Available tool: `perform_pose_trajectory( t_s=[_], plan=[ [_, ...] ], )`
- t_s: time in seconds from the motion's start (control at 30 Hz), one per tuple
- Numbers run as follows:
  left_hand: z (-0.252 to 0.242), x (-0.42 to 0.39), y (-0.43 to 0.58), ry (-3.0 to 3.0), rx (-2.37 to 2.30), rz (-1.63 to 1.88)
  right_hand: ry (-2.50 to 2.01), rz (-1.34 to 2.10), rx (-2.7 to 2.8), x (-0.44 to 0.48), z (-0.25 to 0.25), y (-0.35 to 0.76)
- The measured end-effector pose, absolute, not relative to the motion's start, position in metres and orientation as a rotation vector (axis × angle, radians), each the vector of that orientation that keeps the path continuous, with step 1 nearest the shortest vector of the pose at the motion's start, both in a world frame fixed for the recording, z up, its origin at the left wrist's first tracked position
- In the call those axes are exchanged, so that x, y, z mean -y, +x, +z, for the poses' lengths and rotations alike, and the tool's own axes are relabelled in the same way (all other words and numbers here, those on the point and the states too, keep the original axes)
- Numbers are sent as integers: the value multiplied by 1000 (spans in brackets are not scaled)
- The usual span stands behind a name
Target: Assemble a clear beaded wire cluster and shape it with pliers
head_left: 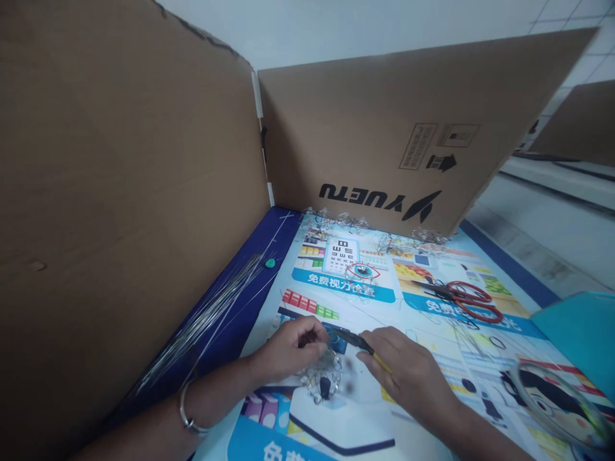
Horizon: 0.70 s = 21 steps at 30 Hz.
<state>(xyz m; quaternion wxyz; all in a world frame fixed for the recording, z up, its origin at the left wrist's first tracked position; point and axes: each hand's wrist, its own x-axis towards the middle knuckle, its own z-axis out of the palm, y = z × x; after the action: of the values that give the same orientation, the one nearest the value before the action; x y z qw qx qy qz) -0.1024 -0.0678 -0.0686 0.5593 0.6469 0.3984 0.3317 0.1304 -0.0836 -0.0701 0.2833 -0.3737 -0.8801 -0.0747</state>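
Just below left grip (298, 347), clear beaded wire piece (323, 378), pinched by that grip. Right grip (404, 362) wrapped round black-and-yellow pliers (356, 339), tips just beside left grip. Beyond right grip, red-handled scissors (454, 294) lie on counter (358, 419).

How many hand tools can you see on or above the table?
2: yellow-handled pliers in the right hand, and red-handled scissors lying beyond it on the printed sheet. Others may be hidden.

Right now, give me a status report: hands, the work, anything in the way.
Left hand holding clear beaded piece. Right hand holding yellow-handled pliers, tips near left hand. Red-handled scissors lying beyond right hand, apart from both.
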Motion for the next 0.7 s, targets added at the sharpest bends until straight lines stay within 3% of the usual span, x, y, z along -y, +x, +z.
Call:
perform_pose_trajectory(
  t_s=[0.7],
  plan=[
    [-62, 41, -109, 1692, -807, 482, -985, -225, 2360, 80, -65, 138]
  ],
)
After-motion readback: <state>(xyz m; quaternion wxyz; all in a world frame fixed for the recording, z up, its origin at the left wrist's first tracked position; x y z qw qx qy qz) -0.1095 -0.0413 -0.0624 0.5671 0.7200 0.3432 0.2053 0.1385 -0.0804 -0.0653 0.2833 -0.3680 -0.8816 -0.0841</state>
